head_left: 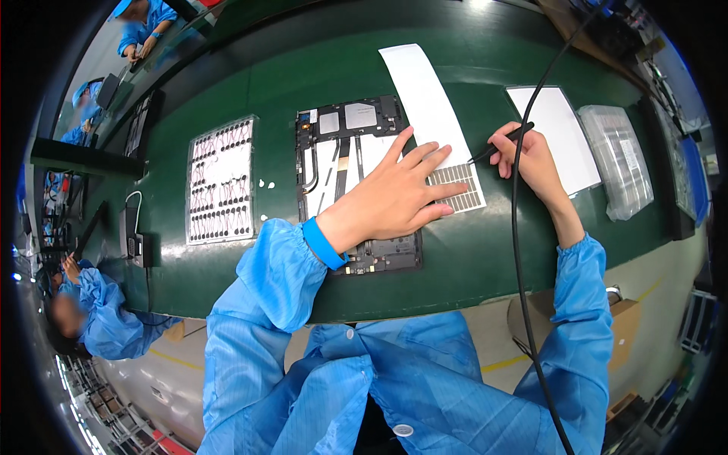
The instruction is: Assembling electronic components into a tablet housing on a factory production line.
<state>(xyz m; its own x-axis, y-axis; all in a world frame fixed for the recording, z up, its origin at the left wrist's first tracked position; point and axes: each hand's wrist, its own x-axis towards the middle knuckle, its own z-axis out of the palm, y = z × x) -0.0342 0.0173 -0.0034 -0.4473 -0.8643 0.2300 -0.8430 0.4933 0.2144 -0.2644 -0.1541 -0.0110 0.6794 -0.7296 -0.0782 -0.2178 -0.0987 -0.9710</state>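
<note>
My left hand (390, 189) lies flat with fingers spread, over a black electronic device housing (307, 163) and onto a long white sheet (421, 91). Its fingertips press the sheet beside rows of small grey-brown rectangular stickers (466, 199). Closed around slim black tweezers (516, 135), my right hand (535, 163) hovers just right of the sheet. The tweezers' pointed tip is at the top edge of the sticker rows; whether it touches a sticker I cannot tell. Grey plates, cables and white areas show in the housing, partly hidden by my left hand and forearm.
Left of the housing is a clear tray (221, 182) of small black parts with reddish wires. Tiny white pieces (262, 183) lie beside it. A white sheet (557, 136) and a clear plastic tray stack (618, 159) are at right. A black cable (516, 227) hangs across the view. Co-workers sit at left.
</note>
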